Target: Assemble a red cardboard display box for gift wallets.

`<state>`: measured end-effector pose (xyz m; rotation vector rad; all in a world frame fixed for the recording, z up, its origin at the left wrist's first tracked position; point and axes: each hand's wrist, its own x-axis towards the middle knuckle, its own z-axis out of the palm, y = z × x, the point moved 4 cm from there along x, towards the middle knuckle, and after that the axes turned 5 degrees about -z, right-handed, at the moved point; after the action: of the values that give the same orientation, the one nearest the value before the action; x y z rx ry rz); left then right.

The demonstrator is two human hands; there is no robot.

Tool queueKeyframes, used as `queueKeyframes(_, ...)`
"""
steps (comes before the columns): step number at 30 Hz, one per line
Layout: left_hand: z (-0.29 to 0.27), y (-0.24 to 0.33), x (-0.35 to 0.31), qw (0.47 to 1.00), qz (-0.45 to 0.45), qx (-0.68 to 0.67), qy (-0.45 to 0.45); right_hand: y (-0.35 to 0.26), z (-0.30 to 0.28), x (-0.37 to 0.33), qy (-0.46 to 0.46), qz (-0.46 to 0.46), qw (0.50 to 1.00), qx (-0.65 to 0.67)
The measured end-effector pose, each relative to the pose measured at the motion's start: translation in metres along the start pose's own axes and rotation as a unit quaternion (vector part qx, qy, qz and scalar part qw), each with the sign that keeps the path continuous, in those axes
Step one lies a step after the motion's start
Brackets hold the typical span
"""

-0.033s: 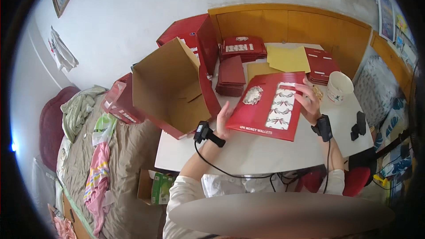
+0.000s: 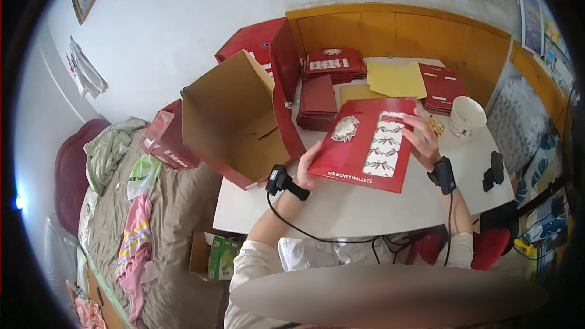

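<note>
A flat red cardboard packet (image 2: 359,152) is held up over the white table, slightly tilted. Its front has a round wreath picture and a long window showing white cards with bow patterns. My left hand (image 2: 308,167) grips the lower left edge, fingers partly hidden behind it. At the upper right edge, my right hand (image 2: 425,140) holds the packet with fingers bent over its front. Just left of the packet, a large open cardboard box (image 2: 234,122), red outside and brown inside, lies tipped with its opening facing me.
Behind the packet are stacked red packets (image 2: 334,67), dark red envelopes (image 2: 318,97), yellow sheets (image 2: 397,81) and another red stack (image 2: 440,85). A white tub (image 2: 468,119) stands at the right. A closed red box (image 2: 262,42) stands behind the open one; a bed (image 2: 177,219) lies left.
The packet has shifted slightly left with both hands. My left fingers have closed in more around its edge.
</note>
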<state>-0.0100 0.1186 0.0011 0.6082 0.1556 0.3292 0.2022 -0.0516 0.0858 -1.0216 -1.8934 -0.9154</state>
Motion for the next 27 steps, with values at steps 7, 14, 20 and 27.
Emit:
queueKeyframes(7, 0.027, 0.002, 0.001, 0.928, 0.267, 0.255, 0.056, 0.029, 0.015, -0.016, -0.148, 0.175, 0.973, -0.027)
queueKeyframes(14, 0.052, -0.055, -0.006, 0.765, 0.311, 0.558, 0.080, 0.007, 0.087, -0.009, 0.059, 0.397, 0.863, 0.308)
queueKeyframes(20, 0.070, -0.042, 0.030, 0.873, 0.279, 0.379, -0.129, -0.027, 0.096, 0.002, 0.123, 0.356, 0.803, 0.461)
queueKeyframes(27, 0.075, -0.045, 0.063, 0.674, 0.439, 0.594, -0.031, -0.041, 0.094, 0.010, 0.061, 0.333, 0.838, 0.428)
